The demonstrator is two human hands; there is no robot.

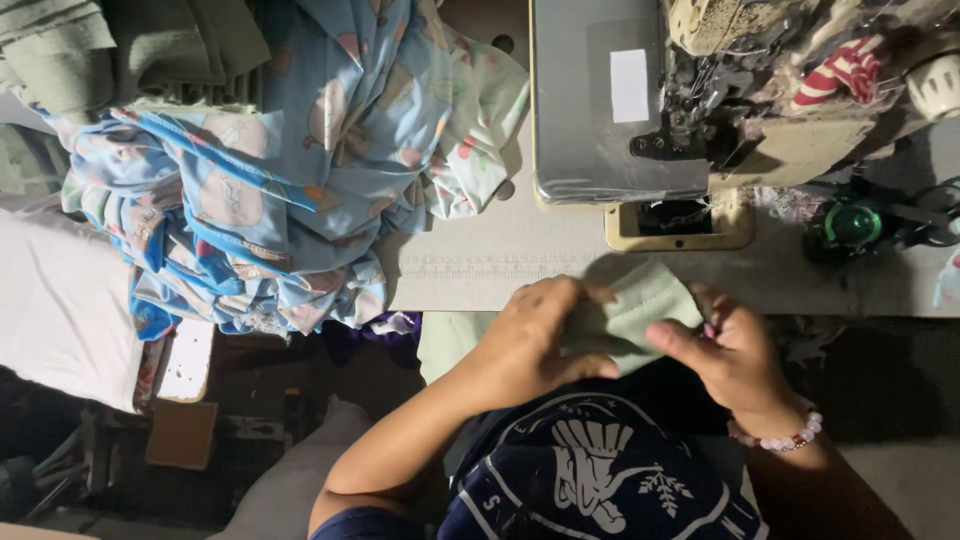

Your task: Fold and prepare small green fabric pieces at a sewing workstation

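Both hands close on a small pale green fabric piece [640,310] at the near edge of the surface [500,265]: the left hand [535,340] pinches its left side, the right hand [725,350] clamps its right corner under the thumb. Beyond sits a sewing machine [620,100]; a blue patterned cloth heap [290,160] lies left

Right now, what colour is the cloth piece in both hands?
Pale green, plain; the cloth piece shows best in the head view.

Single head-worn view, looking steeply down from above the person's lap, close over the tabletop [500,260] edge, facing forward toward the sewing machine [620,100], fabric pile [290,170] at left
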